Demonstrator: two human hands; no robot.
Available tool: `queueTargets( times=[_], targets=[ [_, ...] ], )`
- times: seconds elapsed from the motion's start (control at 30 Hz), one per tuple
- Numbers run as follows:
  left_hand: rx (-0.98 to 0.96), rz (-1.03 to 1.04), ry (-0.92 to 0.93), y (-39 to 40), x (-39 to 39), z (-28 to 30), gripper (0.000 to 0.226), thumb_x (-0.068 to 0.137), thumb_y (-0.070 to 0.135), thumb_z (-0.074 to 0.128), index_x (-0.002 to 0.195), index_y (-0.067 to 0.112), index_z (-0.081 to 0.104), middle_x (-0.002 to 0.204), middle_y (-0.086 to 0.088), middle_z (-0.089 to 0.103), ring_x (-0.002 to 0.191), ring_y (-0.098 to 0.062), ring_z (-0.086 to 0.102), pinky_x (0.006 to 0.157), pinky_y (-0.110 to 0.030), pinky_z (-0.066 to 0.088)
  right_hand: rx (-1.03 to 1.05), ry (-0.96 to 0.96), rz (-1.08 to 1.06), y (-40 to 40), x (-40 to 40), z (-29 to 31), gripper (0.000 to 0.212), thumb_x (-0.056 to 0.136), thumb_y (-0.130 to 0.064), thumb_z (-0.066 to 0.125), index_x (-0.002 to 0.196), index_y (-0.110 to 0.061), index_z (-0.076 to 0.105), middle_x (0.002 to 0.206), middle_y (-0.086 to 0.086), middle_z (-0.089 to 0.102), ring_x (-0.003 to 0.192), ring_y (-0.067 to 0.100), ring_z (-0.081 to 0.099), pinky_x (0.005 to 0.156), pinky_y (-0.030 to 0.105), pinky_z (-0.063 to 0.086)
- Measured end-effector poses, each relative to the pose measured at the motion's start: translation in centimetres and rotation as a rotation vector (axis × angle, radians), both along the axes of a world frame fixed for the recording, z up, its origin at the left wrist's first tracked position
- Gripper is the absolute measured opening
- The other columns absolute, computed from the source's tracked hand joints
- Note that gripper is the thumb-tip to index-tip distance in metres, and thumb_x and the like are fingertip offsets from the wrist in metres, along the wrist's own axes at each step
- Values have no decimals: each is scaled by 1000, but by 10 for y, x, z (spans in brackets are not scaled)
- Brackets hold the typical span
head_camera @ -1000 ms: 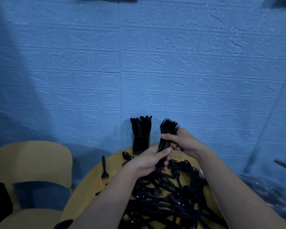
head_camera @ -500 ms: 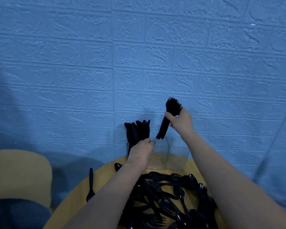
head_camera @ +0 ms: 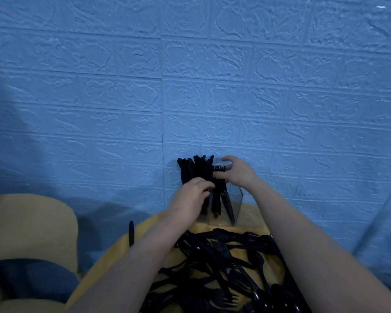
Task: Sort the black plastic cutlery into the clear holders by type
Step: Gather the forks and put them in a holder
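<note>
The forks (head_camera: 220, 190), held high above the holders half a second ago, now stand in the middle holder (head_camera: 235, 206), handles down, so this batch is nearly placed. The right hand (head_camera: 237, 175) fingers curl round the fork heads; the left hand (head_camera: 190, 195) fingers grip the holder's near rim just left of them. Knives (head_camera: 194, 170) fill the holder left of both hands. Room is tight there; right of the right fingers it is open. The pile (head_camera: 224, 267) on the desk (head_camera: 113, 265) awaits below.

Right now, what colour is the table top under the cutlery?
Yellow, seen in the head view: table top.
</note>
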State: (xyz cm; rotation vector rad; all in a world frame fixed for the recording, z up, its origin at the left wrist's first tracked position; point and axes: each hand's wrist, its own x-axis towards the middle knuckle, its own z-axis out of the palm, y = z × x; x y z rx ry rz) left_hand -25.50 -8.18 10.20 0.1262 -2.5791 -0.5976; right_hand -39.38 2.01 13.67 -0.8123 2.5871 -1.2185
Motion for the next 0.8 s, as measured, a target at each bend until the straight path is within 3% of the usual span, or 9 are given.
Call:
queueTargets(
  times=[0.1,0.2,0.4,0.57,0.7,0.8],
  targets=[
    [-26,60,-65,-34,28,2,25,96,10,48,112,16,67,113,-1,62,104,-21,58,89,-33,44,2,19,-5,12,12,11,74,77,-39,76,139,-19,40,133,8,52,112,25,56,88,31,45],
    [-155,132,-327,-71,58,-7,25,95,9,48,108,18,68,115,-3,64,106,-22,58,89,-33,45,19,148,-42,22,34,15,64,83,-42,70,137,-17,45,134,3,52,120,22,50,86,27,37],
    [-304,94,-667,-89,107,-33,47,90,-4,44,125,24,59,130,2,54,119,-16,51,95,-26,41,-102,365,-43,21,81,-10,23,91,-31,62,108,-15,65,108,-1,62,96,11,55,78,21,38],
    [-337,67,-711,-86,120,-37,49,88,-5,45,130,20,51,134,-1,47,121,-21,47,94,-30,39,16,377,198,11,115,-32,10,90,-21,63,98,-17,68,94,-4,61,85,8,55,74,19,40],
    [-334,93,-712,-82,126,-34,23,88,6,51,108,17,58,116,-4,55,103,-24,54,83,-31,42,219,436,348,-1,129,-48,19,93,-21,58,108,-15,68,108,-1,58,102,14,53,89,27,44],
    [-375,80,-708,-81,130,-32,18,89,11,53,105,17,59,112,-2,57,100,-21,56,84,-31,43,406,541,421,-18,134,-56,30,95,-27,55,123,-16,61,121,4,54,117,22,44,99,34,38]
  ],
)
